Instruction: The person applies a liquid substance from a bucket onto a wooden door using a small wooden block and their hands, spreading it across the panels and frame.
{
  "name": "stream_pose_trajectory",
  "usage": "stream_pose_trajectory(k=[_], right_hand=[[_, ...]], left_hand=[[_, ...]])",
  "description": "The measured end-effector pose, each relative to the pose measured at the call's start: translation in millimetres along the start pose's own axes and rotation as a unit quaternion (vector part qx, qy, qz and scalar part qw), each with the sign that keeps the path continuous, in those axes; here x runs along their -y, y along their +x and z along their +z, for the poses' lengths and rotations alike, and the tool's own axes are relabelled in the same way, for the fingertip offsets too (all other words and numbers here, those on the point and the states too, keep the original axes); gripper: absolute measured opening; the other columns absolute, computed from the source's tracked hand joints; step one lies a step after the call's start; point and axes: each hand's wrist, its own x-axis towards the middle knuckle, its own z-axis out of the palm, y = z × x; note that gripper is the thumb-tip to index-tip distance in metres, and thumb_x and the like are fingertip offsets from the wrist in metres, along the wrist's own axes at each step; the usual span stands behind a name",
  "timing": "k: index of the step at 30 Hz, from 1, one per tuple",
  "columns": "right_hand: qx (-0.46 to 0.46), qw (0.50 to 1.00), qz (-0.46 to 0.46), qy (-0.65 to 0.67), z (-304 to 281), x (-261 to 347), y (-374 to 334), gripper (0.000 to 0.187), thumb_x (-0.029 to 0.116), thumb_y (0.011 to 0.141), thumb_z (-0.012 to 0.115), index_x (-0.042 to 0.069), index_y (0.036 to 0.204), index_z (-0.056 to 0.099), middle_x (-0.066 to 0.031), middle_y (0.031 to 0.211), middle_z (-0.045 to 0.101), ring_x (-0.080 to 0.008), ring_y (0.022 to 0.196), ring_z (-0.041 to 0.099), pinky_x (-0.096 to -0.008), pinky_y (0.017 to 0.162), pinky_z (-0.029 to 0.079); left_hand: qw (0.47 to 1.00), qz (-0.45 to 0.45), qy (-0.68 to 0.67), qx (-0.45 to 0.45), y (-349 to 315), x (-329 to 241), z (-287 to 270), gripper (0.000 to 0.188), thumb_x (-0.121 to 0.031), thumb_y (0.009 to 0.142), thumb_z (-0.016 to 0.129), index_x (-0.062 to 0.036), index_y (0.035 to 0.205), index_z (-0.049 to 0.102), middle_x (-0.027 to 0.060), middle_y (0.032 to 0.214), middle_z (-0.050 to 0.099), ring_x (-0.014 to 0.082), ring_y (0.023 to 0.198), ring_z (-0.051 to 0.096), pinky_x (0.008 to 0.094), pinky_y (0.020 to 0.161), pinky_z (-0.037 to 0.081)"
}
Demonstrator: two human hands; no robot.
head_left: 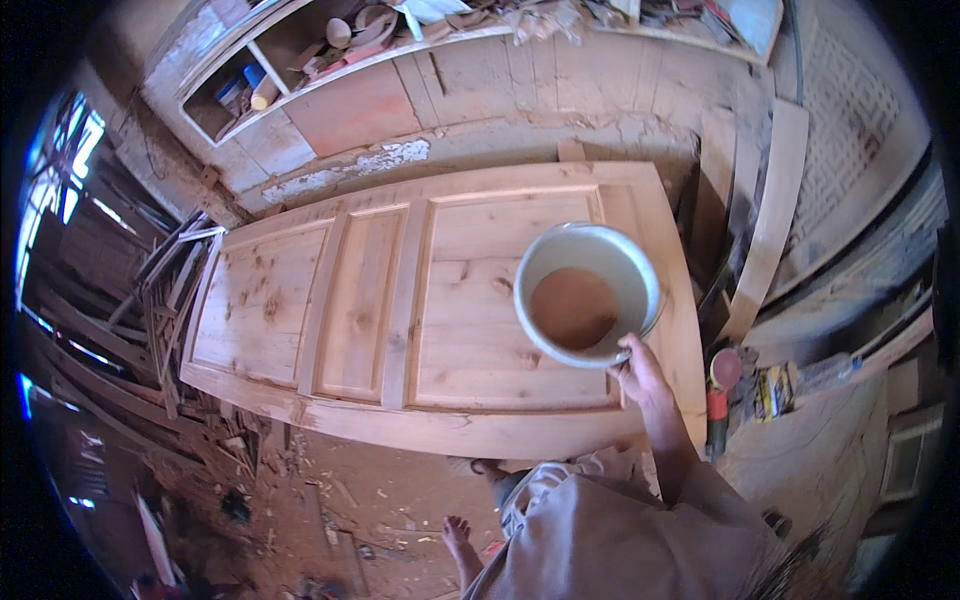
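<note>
My right hand (642, 372) is closed on the near right rim of a pale grey-green bucket (640, 290). The bucket tips toward me, so its inside shows. Brown matter (573, 307) covers its bottom; whether this is powder or liquid I cannot tell. Beneath the bucket lies a panelled wooden door (465, 240), flat and bare, with dark knots in its panels. The bucket hides part of the large right panel, and I cannot tell whether it touches the door. My left hand is out of the picture.
Right of the door are a power tool with a round disc (725, 368), a yellow-and-black packet (773, 392) and a clear plastic bottle (828, 372). Planks (775, 215) lean behind them. A cluttered shelf (400, 50) runs along the wall. Scrap wood (165, 290) is heaped at left; shavings litter the floor.
</note>
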Motion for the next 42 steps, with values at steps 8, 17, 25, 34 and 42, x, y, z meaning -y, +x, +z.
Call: stream_pose_trajectory(k=[8,17,25,34,42], right_hand=[[0.003,0.988,-0.086,0.125,0,125,144,0.023,0.017,0.081,0.060,0.001,0.092,0.047,-0.0117,0.097,0.048,-0.0252,0.091,0.055,-0.0428,0.079,0.058],[-0.031,0.985,-0.086,0.146,0,130,186,0.055,0.039,0.079,0.067,0.005,0.117,0.045,-0.0090,0.122,0.038,-0.0283,0.118,0.037,-0.0419,0.091,0.050],[0.110,0.983,-0.061,0.132,59,19,95,0.038,0.032,0.086,0.062,0.007,0.110,0.049,-0.0087,0.111,0.047,-0.0275,0.104,0.052,-0.0406,0.090,0.048],[0.228,0.919,-0.153,-0.284,257,9,58,0.033,0.027,0.092,0.050,0.004,0.115,0.051,-0.0098,0.114,0.054,-0.0213,0.089,0.061,-0.0349,0.079,0.049],[0.513,0.829,-0.106,-0.193,471,-8,27,0.036,0.034,0.096,0.040,0.005,0.115,0.051,-0.0111,0.111,0.058,-0.0217,0.088,0.062,-0.0368,0.075,0.051]], left_hand=[[1.000,-0.015,0.010,0.026,-45,-6,66,0.048,-0.045,0.091,0.044,-0.0021,0.110,0.054,0.0124,0.102,0.062,0.0231,0.083,0.062,0.0326,0.065,0.049],[0.977,0.045,0.177,0.113,-56,-19,94,0.040,-0.035,0.092,0.047,-0.0002,0.110,0.055,0.0127,0.097,0.064,0.0197,0.083,0.062,0.0311,0.065,0.049],[0.998,0.017,0.055,0.031,2,-40,61,0.040,-0.037,0.094,0.043,0.0005,0.101,0.056,0.0091,0.088,0.062,0.0158,0.069,0.060,0.0277,0.055,0.046],[0.998,-0.015,0.021,0.052,36,-96,121,0.041,-0.038,0.094,0.042,0.0005,0.099,0.055,0.0083,0.085,0.060,0.0154,0.068,0.059,0.0278,0.055,0.046],[0.997,-0.022,-0.008,0.078,55,-117,96,0.042,-0.039,0.094,0.041,0.0005,0.098,0.055,0.0076,0.082,0.059,0.0150,0.066,0.058,0.0278,0.054,0.046]])
